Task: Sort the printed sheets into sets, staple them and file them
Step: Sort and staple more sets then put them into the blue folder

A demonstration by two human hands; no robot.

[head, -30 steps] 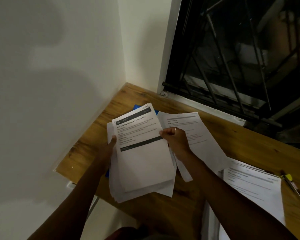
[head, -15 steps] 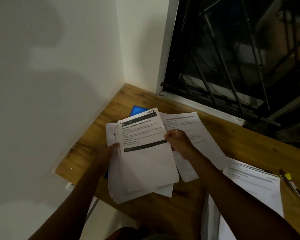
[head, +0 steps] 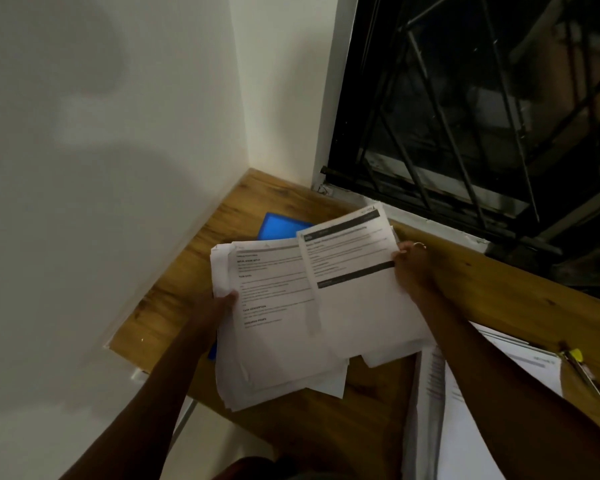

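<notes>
A thick stack of printed sheets (head: 274, 348) is held over the wooden desk (head: 499, 289). My left hand (head: 219, 303) grips the stack's left edge, thumb on top. My right hand (head: 411, 263) pinches the right edge of a single sheet with dark bands (head: 354, 271), which lies shifted to the right, over the stack's right part. A blue folder (head: 281, 226) shows from under the stack at the far side. More printed sheets (head: 478, 393) lie on the desk at the lower right, partly behind my right arm.
A wall runs along the left, meeting a corner behind the desk. A dark barred window (head: 482, 116) stands at the back right. A slim tool with a yellow end (head: 582, 372) lies at the desk's right edge.
My right hand has drawn the banded top sheet to the right, off the stack, uncovering the printed sheet beneath. The left hand has kept its hold on the stack.
</notes>
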